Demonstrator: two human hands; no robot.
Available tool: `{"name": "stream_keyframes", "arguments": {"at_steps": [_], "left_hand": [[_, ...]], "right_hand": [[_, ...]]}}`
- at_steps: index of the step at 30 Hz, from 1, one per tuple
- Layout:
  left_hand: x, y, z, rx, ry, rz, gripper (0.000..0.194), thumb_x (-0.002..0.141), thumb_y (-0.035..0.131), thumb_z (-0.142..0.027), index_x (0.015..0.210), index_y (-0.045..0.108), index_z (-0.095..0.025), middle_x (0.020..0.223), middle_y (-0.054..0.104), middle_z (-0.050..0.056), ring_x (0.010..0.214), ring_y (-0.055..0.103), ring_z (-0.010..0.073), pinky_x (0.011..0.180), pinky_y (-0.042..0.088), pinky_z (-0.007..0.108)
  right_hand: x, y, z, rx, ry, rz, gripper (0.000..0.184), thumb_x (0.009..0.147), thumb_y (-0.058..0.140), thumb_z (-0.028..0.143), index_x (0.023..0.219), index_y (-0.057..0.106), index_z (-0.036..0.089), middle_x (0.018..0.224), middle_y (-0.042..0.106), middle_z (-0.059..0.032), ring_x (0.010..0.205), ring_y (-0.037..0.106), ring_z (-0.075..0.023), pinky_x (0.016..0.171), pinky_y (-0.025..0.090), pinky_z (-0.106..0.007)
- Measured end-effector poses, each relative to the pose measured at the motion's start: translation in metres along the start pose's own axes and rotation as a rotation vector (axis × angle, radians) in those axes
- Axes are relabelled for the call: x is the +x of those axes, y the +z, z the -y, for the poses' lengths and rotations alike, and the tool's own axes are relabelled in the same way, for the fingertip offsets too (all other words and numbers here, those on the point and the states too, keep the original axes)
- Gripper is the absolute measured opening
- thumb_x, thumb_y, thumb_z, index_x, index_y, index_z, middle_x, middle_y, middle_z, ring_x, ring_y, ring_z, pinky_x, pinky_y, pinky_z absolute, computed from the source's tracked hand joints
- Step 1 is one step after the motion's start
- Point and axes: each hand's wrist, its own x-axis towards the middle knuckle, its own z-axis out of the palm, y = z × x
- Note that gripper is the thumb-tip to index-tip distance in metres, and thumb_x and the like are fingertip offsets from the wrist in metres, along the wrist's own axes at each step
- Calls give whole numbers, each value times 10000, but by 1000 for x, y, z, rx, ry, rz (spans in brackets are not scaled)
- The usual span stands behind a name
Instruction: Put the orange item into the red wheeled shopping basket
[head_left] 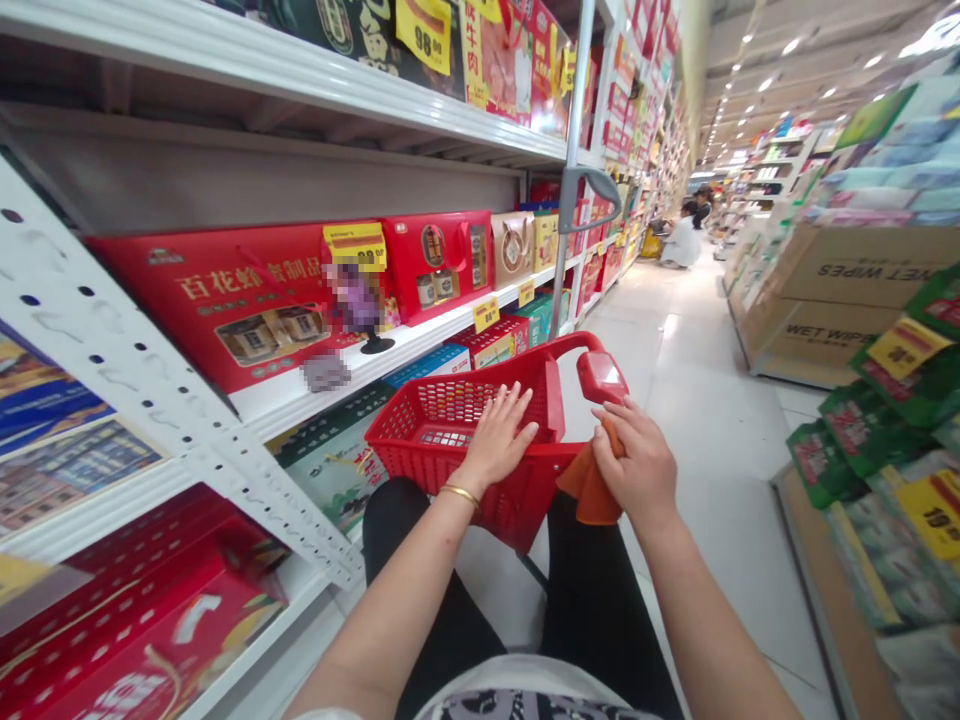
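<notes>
My left fingers (506, 418) lie spread and open on the edge of the red basket (435, 430), gripping nothing, with a gold bangle (459, 492) on that wrist. My right fingers (622, 425) curl shut around an orange cloth (592, 490), pressing it to the basket just below the red handle (601, 378). The cloth is all I have in hand so far. White shelves (390, 355) of red gift boxes (232, 300) stand beside me; wet-wipes cartons (825, 335) line the opposite side, and a crouching person (681, 240) is far down the aisle.

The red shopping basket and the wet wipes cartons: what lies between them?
In the head view, only pale floor tiles lie between the red shopping basket and the wet wipes cartons.
</notes>
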Motion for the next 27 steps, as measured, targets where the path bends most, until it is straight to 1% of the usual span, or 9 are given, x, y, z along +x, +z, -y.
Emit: {"name": "stream_keyframes", "arguments": {"at_steps": [3,6,9,12,15,19,22,25,27], "left_hand": [[-1,2,-1,-9,-19,-24,635,1143,270,-548,1726,281,-298,1821,175,16,1696,55,227,1375,131,509],[-2,1,-12,-26,-33,-47,621,1151,233,-513,1722,298,-278,1821,172,28,1696,49,248,1373,101,552],[-2,1,-31,-63,22,-73,598,1158,190,-488,1727,274,-323,1817,188,-11,1695,62,215,1380,86,534],[1,3,-45,-95,14,-71,603,1158,188,-494,1722,299,-310,1806,240,2,1690,117,219,1379,133,512],[1,6,-46,-106,-36,-72,632,1151,233,-534,1717,322,-269,1797,271,41,1686,156,245,1371,189,498],[-4,4,-39,-95,-37,-94,659,1142,274,-568,1704,360,-235,1791,290,58,1685,162,246,1373,194,466],[-9,-2,-34,-96,-23,-85,643,1147,254,-554,1696,376,-243,1786,307,42,1683,173,220,1374,197,445],[-12,-5,-31,-102,-23,-68,619,1152,229,-523,1705,353,-273,1791,293,17,1684,161,212,1374,192,462],[-12,-4,-30,-110,-28,-67,617,1154,218,-509,1711,336,-272,1796,274,18,1686,148,217,1374,184,479]], "right_hand": [[0,-1,5,-101,75,31,414,1011,554,366,1373,736,282,1614,563,-106,1530,469,-377,1241,389,-677],[2,3,20,-262,116,20,418,994,586,342,1381,727,273,1696,462,-109,1597,334,-449,1217,259,-827],[6,6,31,-270,21,53,343,992,597,291,1278,782,249,1594,589,-116,1549,436,-407,1249,325,-731],[6,4,27,-168,-58,62,330,997,590,271,1254,794,237,1518,653,-122,1502,509,-363,1237,426,-625],[4,1,17,-37,-84,8,330,993,586,257,1250,790,223,1528,631,-139,1489,523,-343,1242,450,-586],[-1,4,16,66,-65,-43,325,991,589,256,1260,771,241,1516,629,-133,1493,519,-341,1248,446,-601],[-9,6,27,47,-43,-73,366,991,600,264,1332,732,245,1639,520,-135,1568,423,-362,1267,399,-637],[-19,5,45,-86,-6,-71,431,999,608,287,1423,679,262,1720,418,-122,1635,281,-402,1287,271,-732],[-22,2,54,-178,-18,-31,440,1006,609,296,1441,670,273,1721,421,-115,1643,255,-410,1292,196,-762]]}}
